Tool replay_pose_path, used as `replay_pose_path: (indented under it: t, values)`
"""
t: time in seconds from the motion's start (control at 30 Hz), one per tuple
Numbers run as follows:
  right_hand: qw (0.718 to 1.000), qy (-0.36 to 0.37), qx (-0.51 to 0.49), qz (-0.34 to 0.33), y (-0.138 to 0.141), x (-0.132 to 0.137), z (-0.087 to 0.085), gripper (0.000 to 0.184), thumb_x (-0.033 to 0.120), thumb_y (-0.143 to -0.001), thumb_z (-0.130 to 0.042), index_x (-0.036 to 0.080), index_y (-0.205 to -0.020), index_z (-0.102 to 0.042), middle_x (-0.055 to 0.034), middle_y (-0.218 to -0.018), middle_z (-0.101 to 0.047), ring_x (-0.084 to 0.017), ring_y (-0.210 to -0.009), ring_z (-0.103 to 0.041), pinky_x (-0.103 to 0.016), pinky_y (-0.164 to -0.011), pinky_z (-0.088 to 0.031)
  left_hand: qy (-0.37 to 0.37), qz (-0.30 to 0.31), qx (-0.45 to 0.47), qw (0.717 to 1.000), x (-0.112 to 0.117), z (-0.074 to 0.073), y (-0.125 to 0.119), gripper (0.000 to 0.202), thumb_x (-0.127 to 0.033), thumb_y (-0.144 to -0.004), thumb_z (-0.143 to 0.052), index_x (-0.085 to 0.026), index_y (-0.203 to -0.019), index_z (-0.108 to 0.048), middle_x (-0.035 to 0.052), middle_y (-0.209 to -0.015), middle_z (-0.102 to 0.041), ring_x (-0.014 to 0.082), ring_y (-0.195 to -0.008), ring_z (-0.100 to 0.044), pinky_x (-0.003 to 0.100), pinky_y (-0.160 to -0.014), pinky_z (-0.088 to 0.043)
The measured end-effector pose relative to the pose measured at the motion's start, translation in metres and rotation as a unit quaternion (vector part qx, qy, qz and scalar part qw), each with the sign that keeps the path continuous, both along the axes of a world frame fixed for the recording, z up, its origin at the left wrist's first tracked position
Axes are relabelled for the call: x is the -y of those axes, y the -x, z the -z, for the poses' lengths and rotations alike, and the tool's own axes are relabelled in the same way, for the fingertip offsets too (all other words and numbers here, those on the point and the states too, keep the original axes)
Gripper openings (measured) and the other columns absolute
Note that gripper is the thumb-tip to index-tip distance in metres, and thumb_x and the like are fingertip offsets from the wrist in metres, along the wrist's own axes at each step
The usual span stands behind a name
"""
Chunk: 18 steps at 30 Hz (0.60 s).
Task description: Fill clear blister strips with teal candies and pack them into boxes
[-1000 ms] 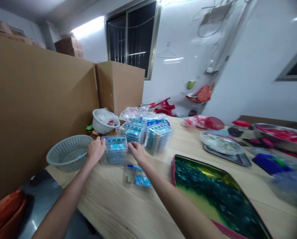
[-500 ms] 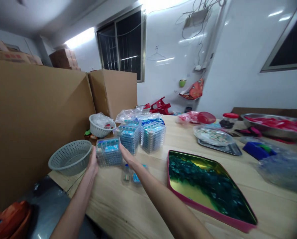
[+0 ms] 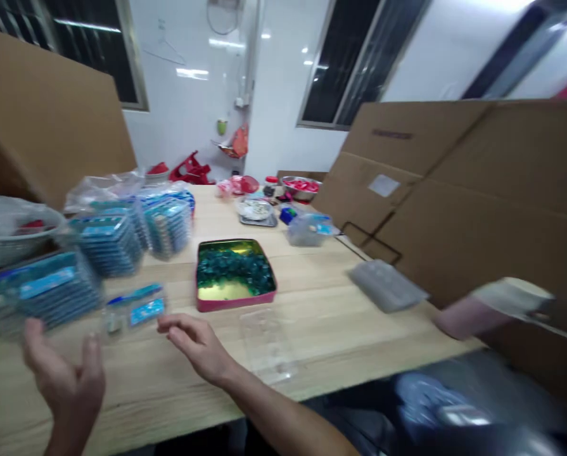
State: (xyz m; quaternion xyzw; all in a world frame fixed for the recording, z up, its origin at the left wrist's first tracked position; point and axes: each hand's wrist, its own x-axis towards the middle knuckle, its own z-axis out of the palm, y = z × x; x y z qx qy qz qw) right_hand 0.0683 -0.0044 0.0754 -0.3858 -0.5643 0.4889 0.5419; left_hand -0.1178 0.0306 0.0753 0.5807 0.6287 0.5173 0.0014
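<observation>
My left hand (image 3: pixel 64 373) is open, thumb and fingers apart, just in front of a near stack of clear plastic packs (image 3: pixel 57 288) with blue parts inside. My right hand (image 3: pixel 197 345) is open and holds nothing, its fingers loosely bent beside a single clear pack (image 3: pixel 135 307) with blue pieces in it. Behind stand two more stacks of such packs (image 3: pixel 107 244). In front of the pink-rimmed tin lies a clear moulded plastic tray (image 3: pixel 268 347). The tin (image 3: pixel 235 303) has dark teal pieces in it. Motion blurs the hands somewhat.
A pale basket (image 3: pixel 12 247) with plastic film stands at the left. Farther back are a metal tray (image 3: pixel 258 221), a steel bowl (image 3: pixel 298 193) with red pieces and a clear bag (image 3: pixel 306 229). At the right are a grey plastic stack (image 3: pixel 386 286), a roll (image 3: pixel 495 307) and large cardboard (image 3: pixel 477 190).
Both hands have let go of the near stack of packs, which stays on the table, and have drawn back toward me. The camera has turned right, bringing the clear tray and roll into view.
</observation>
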Motion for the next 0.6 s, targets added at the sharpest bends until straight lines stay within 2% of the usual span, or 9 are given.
replay_pose_path:
  t: [0.07,0.17,0.23,0.3,0.37,0.43,0.47,0.53,0.6]
  values:
    - [0.996,-0.001,0.030,0.087,-0.043,0.035,0.009,0.028,0.043,-0.084,-0.057,0.021,-0.097,-0.069,-0.0059,-0.106,-0.067,-0.021,-0.100,-0.061,-0.034,-0.087,-0.047,-0.045,0.130,-0.041,0.990,0.024,0.023,-0.049,0.075,-0.043,-0.083,-0.050,-0.016,-0.145,-0.017,0.0113,-0.150,-0.025,0.0367,-0.133,-0.030,0.052,-0.109,-0.028]
    - [0.966,0.003,0.098,0.239,-0.119,0.066,0.029,0.019,0.037,-0.081,-0.062,0.020,-0.087,-0.070,-0.0078,-0.107,-0.067,-0.021,-0.098,-0.062,-0.033,-0.082,-0.049,-0.076,0.293,-0.138,0.943,0.055,0.056,-0.122,0.073,-0.036,-0.085,-0.048,-0.015,-0.146,-0.015,0.0160,-0.150,-0.025,0.0355,-0.136,-0.026,0.053,-0.108,-0.029]
    - [0.927,0.009,0.156,0.341,-0.176,0.079,0.043,0.017,0.035,-0.081,-0.060,0.020,-0.084,-0.069,-0.0091,-0.105,-0.067,-0.023,-0.099,-0.062,-0.036,-0.083,-0.049,-0.089,0.363,-0.221,0.901,0.070,0.079,-0.162,0.072,-0.035,-0.083,-0.048,-0.016,-0.146,-0.019,0.0170,-0.148,-0.029,0.0356,-0.136,-0.024,0.054,-0.106,-0.030]
    - [0.869,0.023,0.235,0.436,-0.235,0.091,0.051,0.019,0.034,-0.080,-0.059,0.020,-0.087,-0.068,-0.0110,-0.112,-0.065,-0.025,-0.104,-0.060,-0.040,-0.086,-0.048,-0.075,0.397,-0.288,0.868,0.080,0.101,-0.191,0.063,-0.034,-0.079,-0.051,-0.018,-0.139,-0.038,0.0152,-0.144,-0.038,0.0363,-0.136,-0.025,0.053,-0.104,-0.030]
    - [0.789,0.023,0.337,0.513,-0.291,0.104,0.051,0.020,0.032,-0.080,-0.056,0.018,-0.089,-0.068,-0.0126,-0.116,-0.063,-0.026,-0.110,-0.057,-0.041,-0.093,-0.043,-0.047,0.404,-0.338,0.848,0.083,0.122,-0.210,0.054,-0.031,-0.075,-0.053,-0.022,-0.128,-0.054,0.0128,-0.140,-0.045,0.0376,-0.133,-0.031,0.055,-0.103,-0.029]
    - [0.676,0.081,0.485,0.548,-0.344,0.114,0.043,0.022,0.029,-0.082,-0.051,0.018,-0.092,-0.067,-0.0120,-0.118,-0.062,-0.023,-0.111,-0.056,-0.037,-0.095,-0.042,-0.032,0.417,-0.370,0.830,0.078,0.140,-0.215,0.051,-0.031,-0.073,-0.054,-0.027,-0.123,-0.059,0.0108,-0.137,-0.049,0.0384,-0.128,-0.039,0.057,-0.101,-0.029]
    - [0.653,0.102,0.505,0.555,-0.368,0.119,0.037,0.021,0.025,-0.081,-0.052,0.016,-0.091,-0.067,-0.0131,-0.116,-0.062,-0.024,-0.110,-0.055,-0.037,-0.094,-0.041,-0.029,0.432,-0.379,0.818,0.074,0.148,-0.214,0.051,-0.034,-0.073,-0.055,-0.030,-0.124,-0.058,0.0098,-0.136,-0.050,0.0379,-0.126,-0.043,0.056,-0.100,-0.030]
    - [0.624,0.138,0.529,0.558,-0.412,0.125,0.023,0.019,0.021,-0.079,-0.054,0.015,-0.089,-0.068,-0.0138,-0.111,-0.063,-0.026,-0.108,-0.055,-0.039,-0.093,-0.040,-0.020,0.468,-0.390,0.793,0.063,0.159,-0.205,0.052,-0.042,-0.077,-0.053,-0.033,-0.128,-0.053,0.0077,-0.137,-0.050,0.0360,-0.122,-0.047,0.053,-0.099,-0.033]
    - [0.608,0.182,0.549,0.544,-0.448,0.127,0.013,0.014,0.023,-0.075,-0.059,0.017,-0.084,-0.069,-0.0122,-0.104,-0.065,-0.028,-0.103,-0.057,-0.039,-0.088,-0.040,0.006,0.485,-0.401,0.777,0.053,0.165,-0.194,0.053,-0.044,-0.079,-0.052,-0.035,-0.131,-0.048,0.0065,-0.138,-0.048,0.0351,-0.122,-0.048,0.052,-0.098,-0.036]
